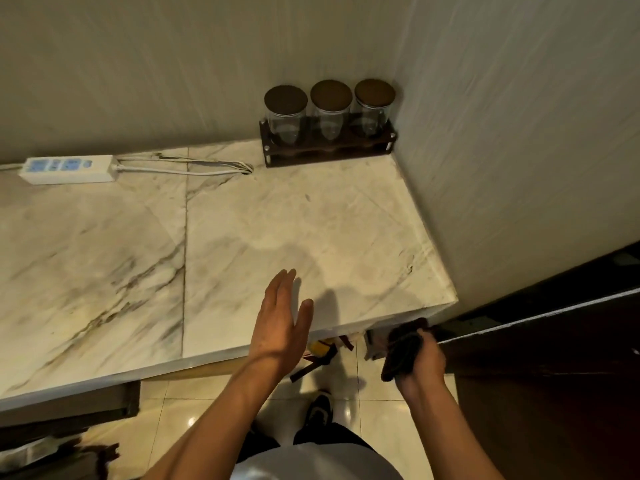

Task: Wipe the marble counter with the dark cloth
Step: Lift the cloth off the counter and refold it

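Right hand closed around the bunched dark cloth, evidently soft and light, below the marble counter; left hand spread, empty.

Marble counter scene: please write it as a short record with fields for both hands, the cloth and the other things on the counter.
left hand: open, flat, over the marble counter near its front edge
right hand: holds the dark cloth, below the counter's corner
cloth on counter: not yet
far corner: three lidded glass jars in a dark rack
far left: white power strip with cord
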`<state>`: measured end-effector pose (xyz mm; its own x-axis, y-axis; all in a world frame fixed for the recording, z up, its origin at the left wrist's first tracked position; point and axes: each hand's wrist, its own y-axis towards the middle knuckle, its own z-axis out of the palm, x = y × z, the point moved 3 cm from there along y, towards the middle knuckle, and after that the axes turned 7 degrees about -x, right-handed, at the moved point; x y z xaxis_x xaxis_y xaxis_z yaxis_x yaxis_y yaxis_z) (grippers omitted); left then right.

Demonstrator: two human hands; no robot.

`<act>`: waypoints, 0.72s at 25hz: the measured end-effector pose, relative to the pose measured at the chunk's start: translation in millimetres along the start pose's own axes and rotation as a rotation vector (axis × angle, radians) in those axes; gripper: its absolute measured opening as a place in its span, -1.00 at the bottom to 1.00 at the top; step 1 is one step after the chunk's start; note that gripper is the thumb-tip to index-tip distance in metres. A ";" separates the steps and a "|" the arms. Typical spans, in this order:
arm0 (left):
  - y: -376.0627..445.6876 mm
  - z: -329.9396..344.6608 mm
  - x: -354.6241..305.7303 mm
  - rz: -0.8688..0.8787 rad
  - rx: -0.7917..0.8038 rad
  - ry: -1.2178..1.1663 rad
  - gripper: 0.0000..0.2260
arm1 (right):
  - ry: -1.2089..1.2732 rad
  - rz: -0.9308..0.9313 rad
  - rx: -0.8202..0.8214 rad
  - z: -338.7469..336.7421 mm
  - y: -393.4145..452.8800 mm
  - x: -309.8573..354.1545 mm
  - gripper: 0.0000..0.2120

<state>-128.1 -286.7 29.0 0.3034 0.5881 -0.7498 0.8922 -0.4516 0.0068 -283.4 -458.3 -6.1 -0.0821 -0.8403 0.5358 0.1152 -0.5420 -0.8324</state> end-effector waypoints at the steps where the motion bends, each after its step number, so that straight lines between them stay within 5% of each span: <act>1: -1.6 0.8 -4.4 -0.022 0.017 -0.057 -0.48 | 0.068 0.154 0.120 -2.3 -11.3 -4.8 -0.70; 5: -1.3 -1.9 -22.2 -0.129 0.171 -0.204 -0.53 | -0.005 0.269 0.430 -3.1 -45.5 -9.5 -0.69; 9: 9.3 -18.5 -31.3 -0.199 0.423 -0.179 -0.70 | -0.258 0.344 0.381 11.9 -64.2 -17.0 -0.42; 12: 14.0 -37.7 -26.1 -0.407 0.555 -0.305 -0.70 | -0.435 0.294 0.364 30.2 -72.3 -15.2 -0.40; 15: 18.1 -60.6 -12.8 -0.546 0.599 -0.402 -0.69 | -0.536 0.350 0.427 52.6 -83.0 -15.9 -0.33; 18: 23.4 -84.5 0.1 -0.538 0.515 -0.464 -0.87 | -0.515 0.473 0.579 78.3 -97.4 -22.6 -0.31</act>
<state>-78.9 -240.5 85.0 -0.3814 0.5267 -0.7597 0.5794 -0.5042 -0.6404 -215.3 -387.1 73.9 0.5373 -0.7995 0.2685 0.5152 0.0591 -0.8550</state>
